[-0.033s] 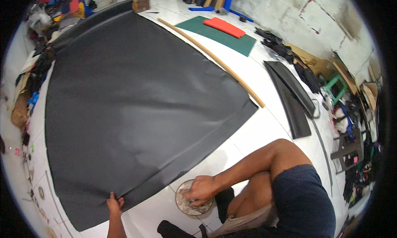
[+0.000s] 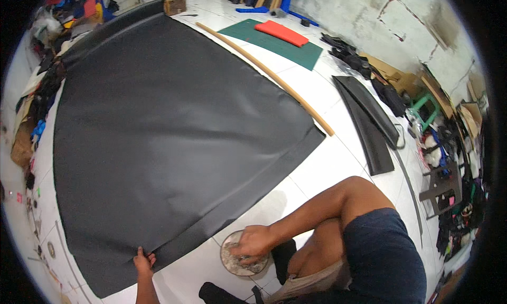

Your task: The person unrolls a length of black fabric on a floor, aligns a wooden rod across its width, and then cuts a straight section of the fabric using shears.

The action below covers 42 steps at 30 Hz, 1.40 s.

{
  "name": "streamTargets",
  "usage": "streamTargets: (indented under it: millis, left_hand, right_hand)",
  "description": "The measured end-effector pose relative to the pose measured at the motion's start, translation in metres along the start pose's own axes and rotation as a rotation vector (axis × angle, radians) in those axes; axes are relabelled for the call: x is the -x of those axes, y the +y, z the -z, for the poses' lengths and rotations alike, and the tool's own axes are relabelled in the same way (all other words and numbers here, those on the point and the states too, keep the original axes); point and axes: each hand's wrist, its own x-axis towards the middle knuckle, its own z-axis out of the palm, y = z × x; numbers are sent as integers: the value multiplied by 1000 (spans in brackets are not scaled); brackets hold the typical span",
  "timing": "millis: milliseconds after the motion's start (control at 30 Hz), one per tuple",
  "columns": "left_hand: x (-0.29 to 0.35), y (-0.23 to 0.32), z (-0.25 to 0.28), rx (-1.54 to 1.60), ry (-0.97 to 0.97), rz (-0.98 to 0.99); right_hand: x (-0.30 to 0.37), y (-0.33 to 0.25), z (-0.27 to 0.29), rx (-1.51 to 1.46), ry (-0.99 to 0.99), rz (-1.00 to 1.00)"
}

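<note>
Only the view has shifted, slightly. Toward nine o'clock, the black sheet (image 2: 174,129) lies largely spread, creases remaining; the left hand (image 2: 143,259), at seven-thirty, touches it, the right hand (image 2: 252,241), at six, curls over a round slab (image 2: 240,268); I cannot tell whether either grips.

passage: white floor (image 2: 311,172), right of centre, between wooden rod (image 2: 281,80) and black folded piece (image 2: 363,127) | obstacle: round disc (image 2: 231,256), lower centre of frame

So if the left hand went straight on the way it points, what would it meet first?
The black sheet: the left hand is at its near part and points across it, though exact contact is hard to judge.
</note>
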Motion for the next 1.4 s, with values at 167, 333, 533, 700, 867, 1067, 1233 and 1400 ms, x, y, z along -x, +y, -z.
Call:
streamTargets:
  millis: [167, 333, 533, 700, 867, 1067, 1233, 1400]
  left_hand:
    - [9, 9, -16, -233, 116, -118]
    - [3, 23, 6, -301, 110, -71]
    - [-30, 20, 42, -285, 173, 79]
    - [-22, 38, 50, -431, 165, 181]
    - [44, 27, 31, -397, 146, 59]
    - [48, -1, -4, -164, 113, 60]
    - [56, -6, 25, -200, 179, -157]
    - [79, 6, -8, -124, 152, -34]
  right_hand:
    - [-8, 20, 23, -369, -289, -68]
    - [19, 155, 46, -574, 268, -773]
    - [220, 297, 60, -81, 607, -1850]
    - [304, 342, 2, -146, 803, -1861]
    - [267, 362, 11, -909, 1464, -1766]
    - [343, 384, -8, -541, 2101, -1643]
    - [313, 372, 3, -113, 1134, -1906]
    - [338, 369, -7, 34, 1205, -1903]
